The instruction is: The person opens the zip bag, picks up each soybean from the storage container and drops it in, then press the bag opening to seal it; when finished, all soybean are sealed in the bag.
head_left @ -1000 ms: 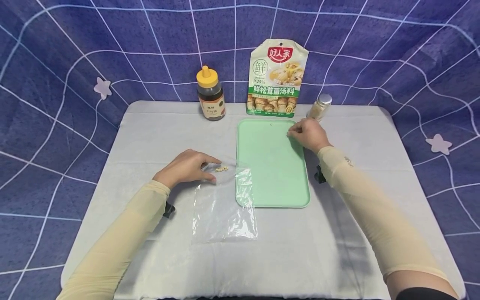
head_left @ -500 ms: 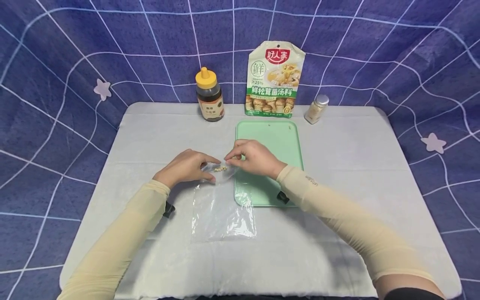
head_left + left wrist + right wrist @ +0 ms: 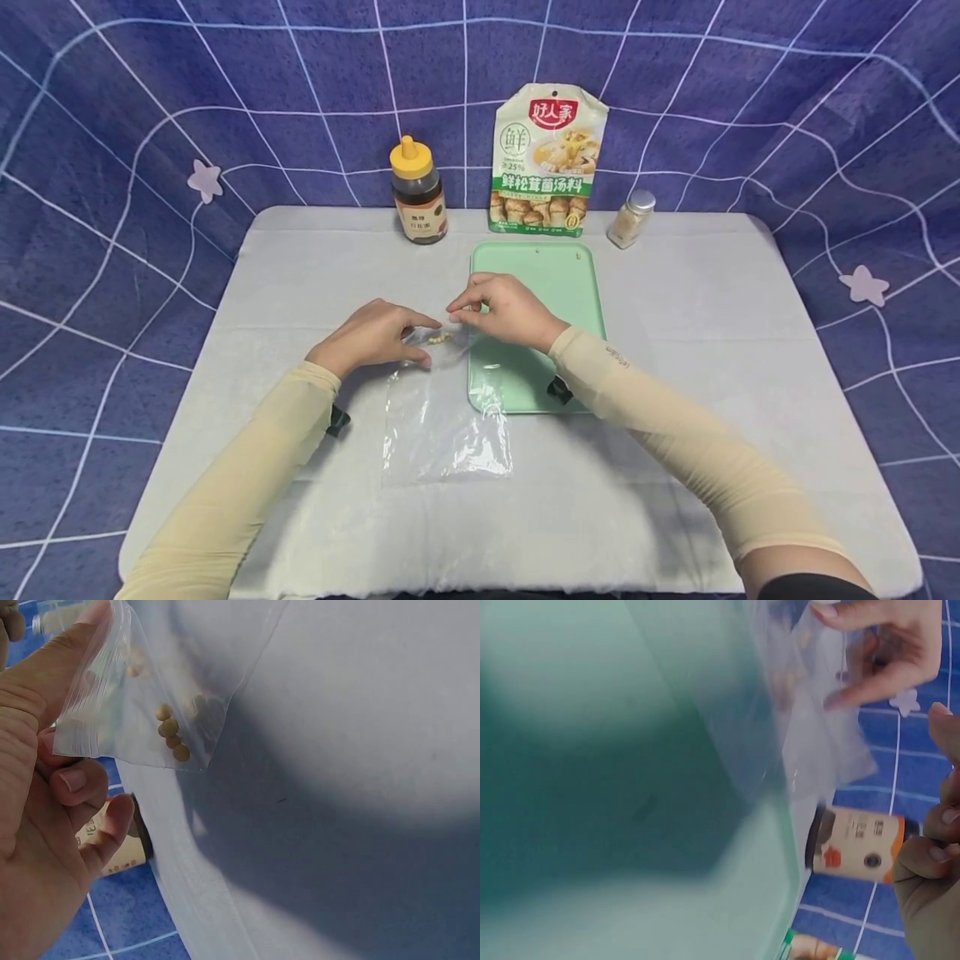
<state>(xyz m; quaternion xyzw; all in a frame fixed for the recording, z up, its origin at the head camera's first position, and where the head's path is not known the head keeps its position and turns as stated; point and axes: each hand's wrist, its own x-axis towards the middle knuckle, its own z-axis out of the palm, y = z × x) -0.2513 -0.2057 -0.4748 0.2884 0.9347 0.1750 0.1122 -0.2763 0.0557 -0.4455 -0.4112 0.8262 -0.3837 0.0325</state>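
Observation:
My left hand [image 3: 371, 333] holds the mouth of a clear plastic zip bag [image 3: 446, 433], with thumb and forefinger spread apart. Several small round beige beans [image 3: 172, 731] lie inside the bag near that hand. The bag's right side overlaps a light green tray [image 3: 566, 287]. My right hand [image 3: 510, 310] is over the tray's left edge, its thumb and forefinger tips close together at the bag's mouth. Whether a bean is between those tips is too small to tell. Small pale bits [image 3: 577, 257] show near the tray's far edge.
Behind the tray stands a white-and-green soup seasoning pouch [image 3: 547, 162]. A dark honey bottle [image 3: 418, 196] with a yellow cap is at the back left. A small glass jar [image 3: 632, 218] with a silver lid stands back right. Blue grid-patterned cloth [image 3: 322, 100] surrounds the white table.
From the tray's far right corner beside the jar, my right hand has come left to the bag's mouth, then risen slightly. My left hand stays where it was.

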